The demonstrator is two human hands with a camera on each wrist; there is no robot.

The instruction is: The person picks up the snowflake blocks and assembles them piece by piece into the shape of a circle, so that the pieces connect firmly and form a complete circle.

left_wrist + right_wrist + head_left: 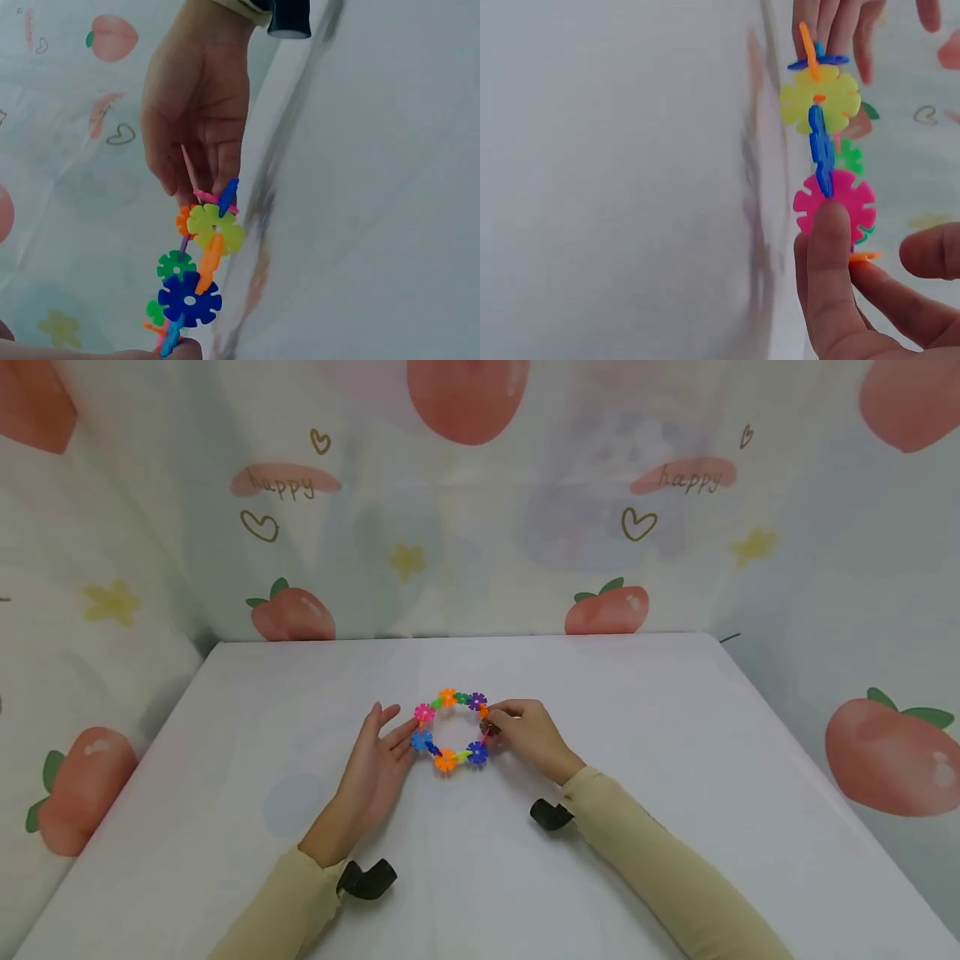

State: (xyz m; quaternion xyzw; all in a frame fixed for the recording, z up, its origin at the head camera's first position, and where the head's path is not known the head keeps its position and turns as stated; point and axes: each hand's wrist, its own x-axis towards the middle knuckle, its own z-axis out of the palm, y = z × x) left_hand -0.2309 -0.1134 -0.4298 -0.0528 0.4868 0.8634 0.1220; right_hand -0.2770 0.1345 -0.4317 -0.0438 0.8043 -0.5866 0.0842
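Note:
A ring of linked, colourful plastic snowflake discs (446, 762) is held up over the white table, between both hands. My left hand (375, 768) supports its left side with fairly straight fingers. In the left wrist view, those fingertips meet the ring beside a yellow-green disc (215, 228). My right hand (534, 737) holds the opposite side with bent fingers. The right wrist view shows one fingertip against a pink disc (834, 206), while an orange disc (864, 256) sits by the neighbouring finger. Some discs on the right are partly covered by that hand.
The white table (187, 760) spreads out around the hands. Behind it hangs a cloth backdrop (480, 552) printed with peaches, hearts and stars, and it continues along both sides. Black camera mounts (367, 879) are worn at both wrists.

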